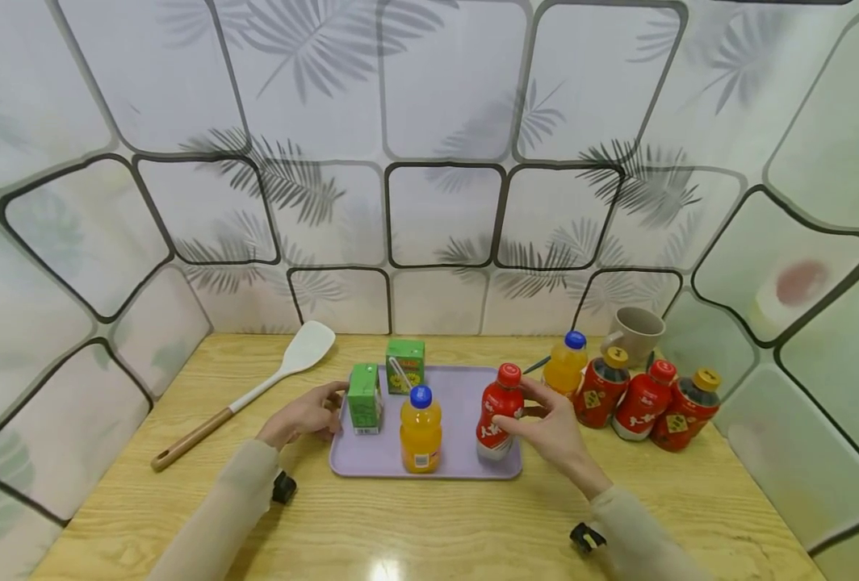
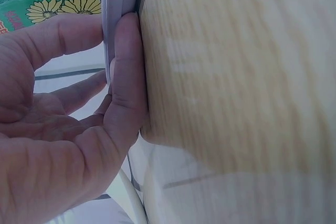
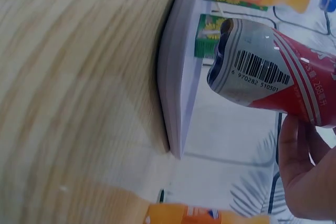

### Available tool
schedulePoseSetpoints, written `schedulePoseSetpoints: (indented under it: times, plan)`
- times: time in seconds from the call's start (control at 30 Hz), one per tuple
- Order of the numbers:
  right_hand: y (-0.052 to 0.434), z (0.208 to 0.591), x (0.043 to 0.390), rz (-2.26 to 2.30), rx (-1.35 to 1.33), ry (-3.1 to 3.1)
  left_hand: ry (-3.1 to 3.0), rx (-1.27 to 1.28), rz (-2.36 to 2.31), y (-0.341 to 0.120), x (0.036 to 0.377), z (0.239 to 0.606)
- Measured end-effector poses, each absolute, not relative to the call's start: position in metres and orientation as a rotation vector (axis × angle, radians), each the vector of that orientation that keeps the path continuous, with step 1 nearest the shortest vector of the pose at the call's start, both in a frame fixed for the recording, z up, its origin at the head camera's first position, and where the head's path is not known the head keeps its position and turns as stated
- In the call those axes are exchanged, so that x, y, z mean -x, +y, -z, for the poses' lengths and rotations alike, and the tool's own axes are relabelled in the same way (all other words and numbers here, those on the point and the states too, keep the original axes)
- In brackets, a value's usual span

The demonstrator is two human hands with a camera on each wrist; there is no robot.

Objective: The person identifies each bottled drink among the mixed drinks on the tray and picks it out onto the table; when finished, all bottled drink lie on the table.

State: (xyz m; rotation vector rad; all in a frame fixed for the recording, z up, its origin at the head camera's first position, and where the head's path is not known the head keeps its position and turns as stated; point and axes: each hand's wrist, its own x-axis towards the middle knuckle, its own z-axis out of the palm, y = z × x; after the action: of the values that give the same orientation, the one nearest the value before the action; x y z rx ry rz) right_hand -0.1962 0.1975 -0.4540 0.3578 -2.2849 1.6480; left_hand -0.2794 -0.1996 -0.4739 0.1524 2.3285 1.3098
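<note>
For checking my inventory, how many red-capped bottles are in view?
2: one bottle in the right hand; a second bottle between two gold-capped bottles.

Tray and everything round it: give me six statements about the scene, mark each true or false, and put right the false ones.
1. The right hand holds a red bottle. True.
2. The left hand touches the tray. True.
3. Only one carton stands on the tray. False: two green cartons stand there.
4. The orange bottle on the tray has a blue cap. True.
5. The spatula lies right of the tray. False: the spatula lies to its left.
6. The mug stands on the tray. False: the mug stands off to the right, behind a row of bottles.
</note>
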Motion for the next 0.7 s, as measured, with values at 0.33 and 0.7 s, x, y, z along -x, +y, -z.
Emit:
schedulePoseSetpoints:
  times: [0.33, 0.7]
  plan:
    - [0.226, 0.448, 0.190, -1.611, -0.132, -2.364, 2.331, -0.142, -1.314, -0.199, 0.280, 0.474]
    - [0.251, 0.449, 0.179, -1.598, 0.035, -2.367, 2.345, -0.145, -1.303, -0.199, 0.279, 0.474]
